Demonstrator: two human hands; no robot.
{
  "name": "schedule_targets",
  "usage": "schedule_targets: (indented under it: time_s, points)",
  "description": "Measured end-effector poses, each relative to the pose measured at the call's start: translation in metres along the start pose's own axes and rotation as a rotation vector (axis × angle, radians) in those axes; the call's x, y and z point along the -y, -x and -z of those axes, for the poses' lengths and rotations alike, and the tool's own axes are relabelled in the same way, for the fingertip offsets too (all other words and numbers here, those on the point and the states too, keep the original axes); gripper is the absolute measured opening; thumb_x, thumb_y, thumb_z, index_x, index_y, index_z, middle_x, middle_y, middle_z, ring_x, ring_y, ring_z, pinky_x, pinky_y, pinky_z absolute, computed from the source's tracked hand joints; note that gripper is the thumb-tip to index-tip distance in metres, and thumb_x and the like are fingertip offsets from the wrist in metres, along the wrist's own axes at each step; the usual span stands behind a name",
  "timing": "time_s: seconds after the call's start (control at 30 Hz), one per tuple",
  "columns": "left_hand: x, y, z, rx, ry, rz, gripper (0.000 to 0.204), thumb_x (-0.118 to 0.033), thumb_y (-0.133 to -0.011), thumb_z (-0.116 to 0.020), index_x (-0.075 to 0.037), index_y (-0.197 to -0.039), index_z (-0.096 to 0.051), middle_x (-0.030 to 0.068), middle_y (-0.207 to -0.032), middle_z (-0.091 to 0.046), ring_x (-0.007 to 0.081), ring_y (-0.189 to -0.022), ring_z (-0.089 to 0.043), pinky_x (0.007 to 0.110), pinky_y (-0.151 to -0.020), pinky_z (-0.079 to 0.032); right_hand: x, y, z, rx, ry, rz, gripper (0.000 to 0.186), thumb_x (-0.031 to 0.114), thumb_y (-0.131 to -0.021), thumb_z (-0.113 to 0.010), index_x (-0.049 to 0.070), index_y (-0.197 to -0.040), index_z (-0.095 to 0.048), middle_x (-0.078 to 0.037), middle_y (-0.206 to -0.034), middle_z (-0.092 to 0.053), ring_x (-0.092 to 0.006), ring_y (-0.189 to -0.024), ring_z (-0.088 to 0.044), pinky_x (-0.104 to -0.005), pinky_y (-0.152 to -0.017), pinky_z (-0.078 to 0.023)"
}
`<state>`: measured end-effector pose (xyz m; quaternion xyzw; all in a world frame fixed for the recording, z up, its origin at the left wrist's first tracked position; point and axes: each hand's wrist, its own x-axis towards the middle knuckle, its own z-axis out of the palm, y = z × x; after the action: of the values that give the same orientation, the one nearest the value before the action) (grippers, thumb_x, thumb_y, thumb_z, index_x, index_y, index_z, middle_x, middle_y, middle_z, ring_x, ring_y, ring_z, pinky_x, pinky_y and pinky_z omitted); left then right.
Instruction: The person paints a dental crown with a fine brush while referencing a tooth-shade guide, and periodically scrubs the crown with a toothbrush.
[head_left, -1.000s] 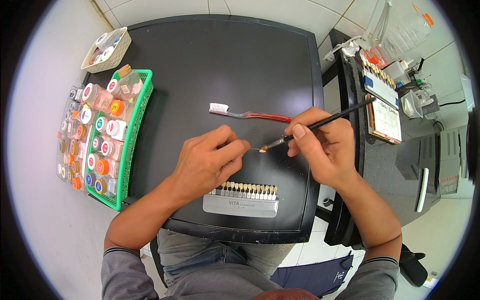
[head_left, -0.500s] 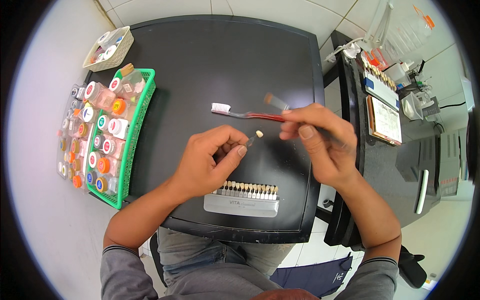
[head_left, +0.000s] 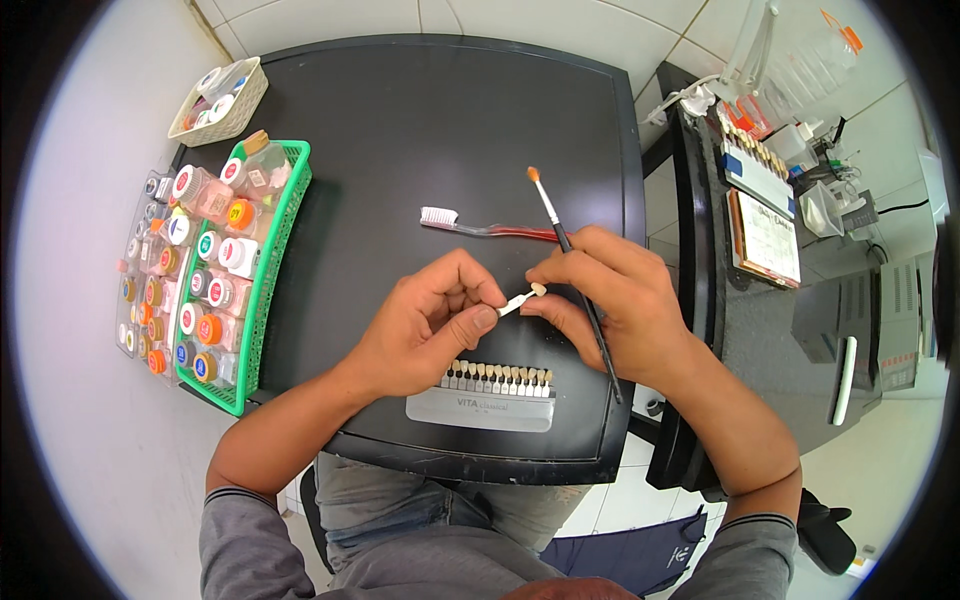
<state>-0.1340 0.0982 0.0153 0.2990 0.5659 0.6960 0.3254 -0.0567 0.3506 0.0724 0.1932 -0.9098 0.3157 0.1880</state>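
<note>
Turned away from the tooth-tipped shade tab [head_left: 516, 302] since the earlier frame, the slender brush [head_left: 598, 335] is now slanting bristles-outward, while the tab is poised above the black table [head_left: 400, 120] between both hands. The left hand [head_left: 435, 322] is pinching the tab's white handle between thumb and forefinger; the right hand [head_left: 622, 300] is clasping the brush among its fingers, thumb and forefinger flanking the tip, contact uncertain. Nearer the person, a grey shade guide [head_left: 480, 411] is resting; beyond the hands, a red-handled toothbrush [head_left: 490, 230] is lying.
</note>
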Motion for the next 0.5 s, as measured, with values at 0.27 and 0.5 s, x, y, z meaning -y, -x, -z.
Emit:
schedule_targets:
  time_s: [0.27, 0.5]
  points:
    - [-0.0010, -0.0032, -0.0053, -0.077, -0.346, -0.206, 0.015, -0.003, -0.101, -0.082, 0.000, -0.110, -0.070, 0.0005, -0.089, -0.068, 0.0039, -0.071, -0.060, 0.024, -0.062, -0.048, -0.0010, 0.0013, -0.0028, 0.008, -0.016, 0.006, 0.021, 0.016, -0.088, -0.091, 0.008, -0.102, -0.078, -0.008, -0.085, -0.062, -0.0299, -0.075, -0.067, -0.0432, -0.067, -0.054]
    - [0.0022, -0.0040, -0.0058, -0.156, -0.289, -0.064, 0.016, 0.000, -0.103, -0.078, 0.002, -0.118, -0.073, 0.0028, -0.097, -0.072, 0.0062, -0.079, -0.066, 0.025, -0.071, -0.055, 0.0014, -0.0018, -0.0044, -0.059, -0.119, -0.079, 0.025, 0.005, -0.096, -0.086, 0.003, -0.120, -0.081, -0.011, -0.095, -0.072, -0.0212, -0.076, -0.068, -0.0320, -0.070, -0.054]
